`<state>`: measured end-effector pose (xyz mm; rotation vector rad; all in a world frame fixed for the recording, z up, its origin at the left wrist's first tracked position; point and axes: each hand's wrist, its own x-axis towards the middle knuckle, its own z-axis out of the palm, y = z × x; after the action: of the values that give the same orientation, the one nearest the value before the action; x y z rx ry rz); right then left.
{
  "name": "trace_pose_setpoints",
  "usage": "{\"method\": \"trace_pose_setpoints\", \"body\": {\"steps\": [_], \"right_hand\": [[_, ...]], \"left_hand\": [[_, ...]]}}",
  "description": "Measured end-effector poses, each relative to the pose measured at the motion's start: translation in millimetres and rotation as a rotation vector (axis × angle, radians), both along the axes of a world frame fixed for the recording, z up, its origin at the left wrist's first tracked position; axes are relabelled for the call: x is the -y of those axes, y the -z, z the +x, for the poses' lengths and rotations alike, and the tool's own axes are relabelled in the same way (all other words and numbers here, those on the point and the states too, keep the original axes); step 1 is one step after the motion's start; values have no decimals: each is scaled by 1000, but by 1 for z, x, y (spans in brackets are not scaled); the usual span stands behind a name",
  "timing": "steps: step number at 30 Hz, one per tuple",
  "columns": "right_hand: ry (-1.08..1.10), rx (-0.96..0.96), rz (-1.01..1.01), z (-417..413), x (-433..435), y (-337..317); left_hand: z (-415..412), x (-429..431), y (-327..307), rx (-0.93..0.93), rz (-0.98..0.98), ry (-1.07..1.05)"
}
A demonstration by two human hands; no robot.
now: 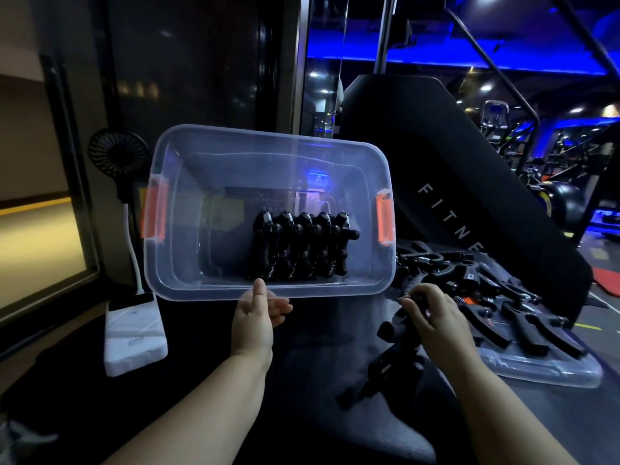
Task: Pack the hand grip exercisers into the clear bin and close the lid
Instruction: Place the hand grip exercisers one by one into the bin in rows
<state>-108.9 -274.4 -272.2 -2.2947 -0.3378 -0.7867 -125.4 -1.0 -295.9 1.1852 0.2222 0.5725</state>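
Observation:
The clear bin [174, 209] with orange latches stands tilted toward me, its opening facing the camera. Several black hand grip exercisers [298, 246] stand in a row inside it, right of centre. My left hand [256, 317] grips the bin's near rim, thumb over the edge. My right hand [432, 317] holds a black hand grip exerciser [392, 357] just right of the bin, below its rim. More loose exercisers [496, 297] lie in a pile on the right. Some of them rest on the clear lid [543, 370], which lies flat.
A small black fan [117, 156] stands left of the bin, with a white power bank [134, 327] in front of it. A black padded gym seat back [453, 182] rises behind the pile. Dark gym machines fill the far right.

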Motion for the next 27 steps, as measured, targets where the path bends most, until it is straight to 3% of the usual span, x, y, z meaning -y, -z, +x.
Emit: {"method": "trace_pose_setpoints", "body": {"steps": [4, 8, 12, 15, 19, 27], "right_hand": [[-18, -167, 118, 2, -2, 2], [-62, -294, 94, -1, 0, -6], [-355, -532, 115, -9, 12, -26], [-427, -628, -143, -15, 22, -40], [-280, -469, -501, -18, 22, -47], [-147, -160, -754, -16, 13, -48]], "left_hand": [[-1, 0, 0, 2, 5, 2], [-2, 0, -1, -2, 5, -2], [-2, 1, -3, -1, 6, 1], [-1, 2, -2, 1, 10, -3], [-1, 1, -1, -5, 8, 3], [-5, 2, -4, -22, -23, 7]]}}
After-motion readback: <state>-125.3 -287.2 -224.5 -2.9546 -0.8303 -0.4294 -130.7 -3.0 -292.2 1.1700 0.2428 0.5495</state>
